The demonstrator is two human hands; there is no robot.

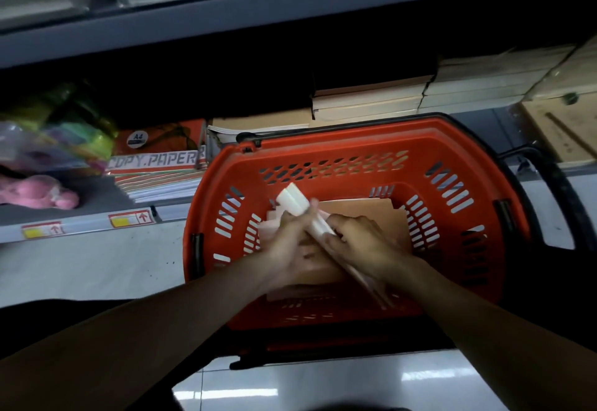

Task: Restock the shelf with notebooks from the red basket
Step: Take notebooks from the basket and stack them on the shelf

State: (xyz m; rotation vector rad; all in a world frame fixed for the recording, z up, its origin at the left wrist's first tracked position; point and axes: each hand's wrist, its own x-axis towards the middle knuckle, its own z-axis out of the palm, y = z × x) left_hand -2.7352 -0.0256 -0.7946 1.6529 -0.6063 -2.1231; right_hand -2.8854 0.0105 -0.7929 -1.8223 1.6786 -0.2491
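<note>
The red basket (452, 148) stands on the floor against the low shelf (90, 223). Inside it lie brown-covered notebooks (365, 213). Both my hands reach into the basket. My left hand (287, 249) and my right hand (358, 245) together grip a thin stack of notebooks (295, 201), tilted on edge, its white page side toward me. The stack's lower end runs down between my wrists. Blur hides the exact finger positions.
On the low shelf sit a pack of A4 copy paper (158, 155), pink and green plastic items (38, 190) at left, and stacks of brown notebooks (371, 100) behind the basket. A higher shelf (226, 13) holds white paper stacks. The basket's black handle (555, 184) sticks out at right.
</note>
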